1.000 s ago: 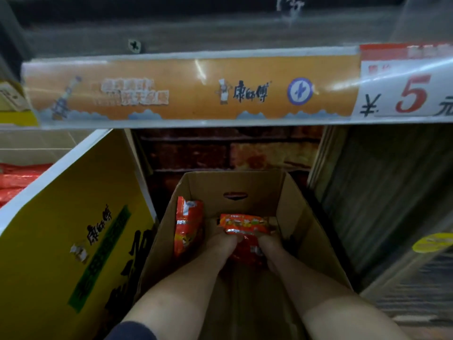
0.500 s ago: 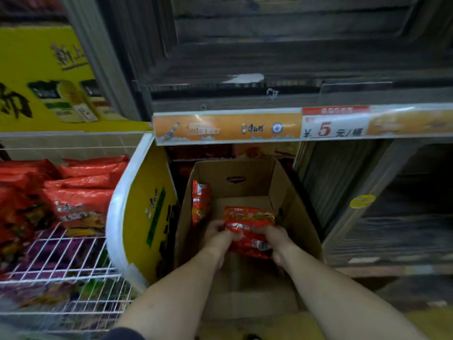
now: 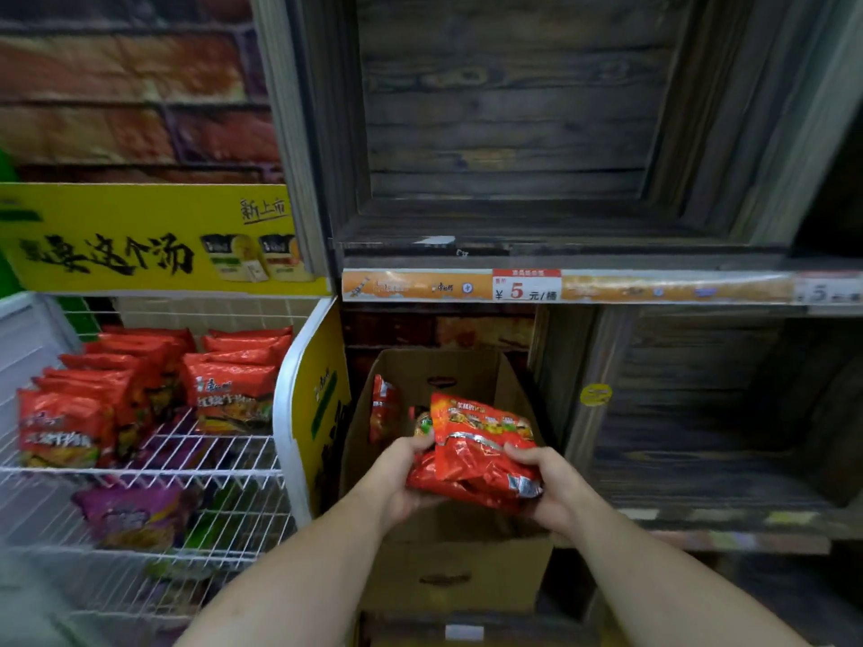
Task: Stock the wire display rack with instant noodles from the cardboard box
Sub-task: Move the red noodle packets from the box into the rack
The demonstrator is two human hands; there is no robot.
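Note:
An open cardboard box stands on the floor between the wire rack and the wooden shelves. Above its opening I hold a small stack of red instant noodle packs. My left hand grips the stack's left side and my right hand grips its right side. One more red pack leans upright against the box's left wall. The white wire display rack at left carries several red noodle packs on its upper shelf.
Purple and green packs lie on the rack's lower wire shelf. A yellow side panel stands between rack and box. Dark wooden shelves with an orange price strip rise behind and to the right.
Both hands have lifted the red packs up out of the box. The view pulled back and up, bringing the wire rack into sight at left.

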